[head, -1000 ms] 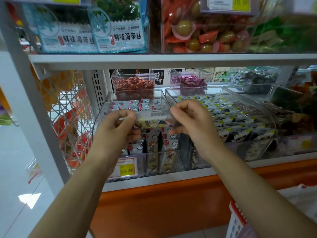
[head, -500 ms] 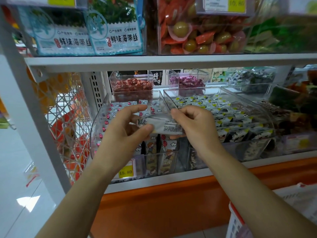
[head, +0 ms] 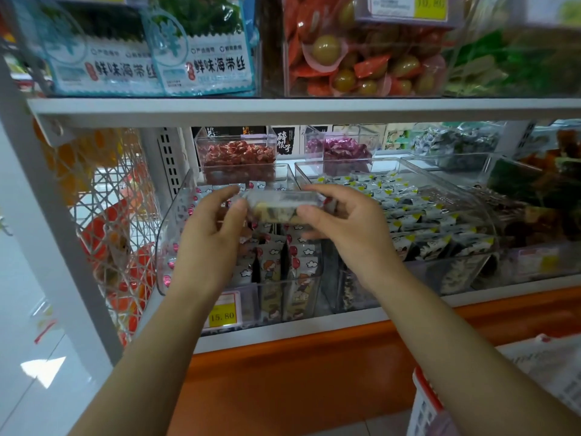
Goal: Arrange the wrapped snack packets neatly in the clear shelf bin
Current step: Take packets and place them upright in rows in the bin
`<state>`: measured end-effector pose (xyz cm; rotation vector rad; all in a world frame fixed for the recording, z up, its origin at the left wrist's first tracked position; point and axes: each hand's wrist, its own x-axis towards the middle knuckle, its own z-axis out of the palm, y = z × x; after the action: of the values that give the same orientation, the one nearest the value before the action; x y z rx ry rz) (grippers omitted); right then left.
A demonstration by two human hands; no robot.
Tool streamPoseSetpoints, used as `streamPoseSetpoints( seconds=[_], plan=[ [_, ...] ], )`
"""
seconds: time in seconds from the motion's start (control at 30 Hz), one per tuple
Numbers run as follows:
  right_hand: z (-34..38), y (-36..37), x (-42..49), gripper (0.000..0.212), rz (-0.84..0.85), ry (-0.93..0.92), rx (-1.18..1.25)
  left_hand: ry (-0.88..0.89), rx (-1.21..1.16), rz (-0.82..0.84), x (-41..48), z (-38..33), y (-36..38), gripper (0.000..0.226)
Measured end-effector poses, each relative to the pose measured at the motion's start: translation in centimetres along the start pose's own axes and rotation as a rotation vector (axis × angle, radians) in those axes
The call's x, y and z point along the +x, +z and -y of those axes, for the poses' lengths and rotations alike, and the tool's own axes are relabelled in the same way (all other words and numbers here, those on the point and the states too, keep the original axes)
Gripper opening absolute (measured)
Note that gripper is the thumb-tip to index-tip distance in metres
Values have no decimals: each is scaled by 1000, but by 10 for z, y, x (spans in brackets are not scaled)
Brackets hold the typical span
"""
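**Packet held crosswise over bin**

Left hand [head: 212, 237] and right hand [head: 349, 231] each pinch one end of a silvery wrapped snack packet [head: 279, 205], its long axis running left-right. It hovers over the clear plastic shelf bin [head: 171, 228]. Upright cartoon-print packets [head: 273, 272] stand just below. Both hands are equally near.

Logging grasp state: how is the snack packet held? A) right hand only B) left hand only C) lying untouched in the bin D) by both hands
D: the left hand and the right hand each pinch one end of the snack packet over the clear bin.
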<state>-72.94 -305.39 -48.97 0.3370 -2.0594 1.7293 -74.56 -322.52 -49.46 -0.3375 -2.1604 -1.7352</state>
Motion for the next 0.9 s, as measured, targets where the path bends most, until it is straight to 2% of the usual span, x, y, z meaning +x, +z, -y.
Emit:
streamPoseSetpoints(
  seconds=[0.1,0.2,0.27,0.33,0.5,0.67,0.9],
  plan=[
    [-3,-6,5,23,-172,64,72,172,417,15,9,9,3,35],
    [-7,-11,8,31,-255,93,36,295,837,263,12,20,11,38],
    [-8,-12,8,33,-269,98,37,309,1018,415,12,27,15,42],
    [-10,-13,7,33,-261,92,43,329,1134,492,12,33,17,44],
    [-12,-12,8,29,-221,94,24,282,1138,507,11,31,15,43],
    [-10,-7,9,17,-225,21,-114,275,1103,474,6,24,9,40],
    [-7,10,17,32,-119,-137,-376,340,1003,454,2,23,1,28]
  ],
)
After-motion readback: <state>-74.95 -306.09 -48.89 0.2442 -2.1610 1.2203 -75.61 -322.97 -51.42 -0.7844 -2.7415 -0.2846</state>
